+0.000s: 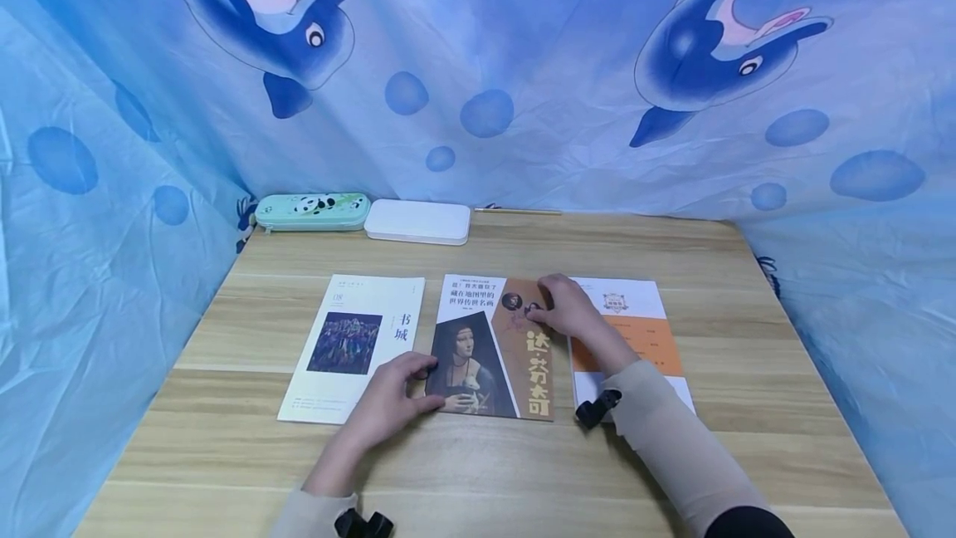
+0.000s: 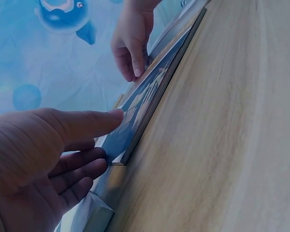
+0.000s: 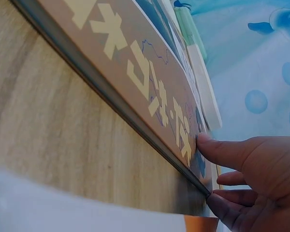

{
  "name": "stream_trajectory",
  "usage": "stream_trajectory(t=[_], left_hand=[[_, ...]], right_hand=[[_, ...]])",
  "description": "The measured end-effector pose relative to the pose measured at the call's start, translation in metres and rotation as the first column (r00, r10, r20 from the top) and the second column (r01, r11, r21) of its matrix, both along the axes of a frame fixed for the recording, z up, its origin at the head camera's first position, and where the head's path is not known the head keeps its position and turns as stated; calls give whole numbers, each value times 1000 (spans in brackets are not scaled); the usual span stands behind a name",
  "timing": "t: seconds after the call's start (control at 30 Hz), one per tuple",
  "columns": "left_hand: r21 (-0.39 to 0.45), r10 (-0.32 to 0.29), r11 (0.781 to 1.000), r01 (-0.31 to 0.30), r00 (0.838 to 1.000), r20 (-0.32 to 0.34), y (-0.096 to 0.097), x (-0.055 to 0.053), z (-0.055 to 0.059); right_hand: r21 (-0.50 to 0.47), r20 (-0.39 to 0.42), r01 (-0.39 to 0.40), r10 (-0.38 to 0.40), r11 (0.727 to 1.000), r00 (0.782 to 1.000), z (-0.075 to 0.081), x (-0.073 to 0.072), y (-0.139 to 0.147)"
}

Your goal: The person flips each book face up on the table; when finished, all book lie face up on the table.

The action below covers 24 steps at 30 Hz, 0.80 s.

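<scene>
A brown-and-white picture book (image 1: 478,372) with a portrait on its cover lies flat on the table, between two other booklets. At its lower left edge is my left hand (image 1: 388,401), the thumb reaching over the border and the other fingers loosely bent beside it. My right hand (image 1: 571,310) pinches the upper right corner, thumb on the cover and fingertips at the edge in the right wrist view. To the left lies a white magazine (image 1: 399,372) with a dark picture. A white-and-orange booklet (image 1: 635,339) is on the right, partly hidden beneath the right forearm.
Along the back of the wooden table (image 1: 246,471) stand a green panda pencil case (image 1: 314,212) and a white flat case (image 1: 418,222). A thin gold-coloured stick (image 1: 519,212) lies next to them. Blue dolphin-print cloth (image 1: 485,40) hangs behind and at both sides.
</scene>
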State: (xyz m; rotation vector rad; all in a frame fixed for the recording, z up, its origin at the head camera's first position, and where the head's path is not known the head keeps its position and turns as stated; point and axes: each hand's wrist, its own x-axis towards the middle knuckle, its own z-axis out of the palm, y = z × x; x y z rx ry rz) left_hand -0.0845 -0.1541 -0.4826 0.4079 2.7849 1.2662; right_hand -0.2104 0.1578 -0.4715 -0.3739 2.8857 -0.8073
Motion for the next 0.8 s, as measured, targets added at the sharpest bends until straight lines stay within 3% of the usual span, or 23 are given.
stream_trajectory(t=[0.27,0.5,0.63,0.8], left_hand=[[-24,-5,1000,5,1000,-13,2,-1,0],[-51,-20,999,14,995,-101,11,-5,-2],[-44,-45,998,40,992,-120,17,-9,-2],[-28,-61,998,59,995,-78,26,-12,2]], right_hand=[[-111,-21,35,-38,993,999,-2,0,6],[-267,-33,99,-112,959,993,-1,4,23],[-268,-34,114,-128,957,991,2,7,34],[-243,-13,143,-150,959,989,4,8,46]])
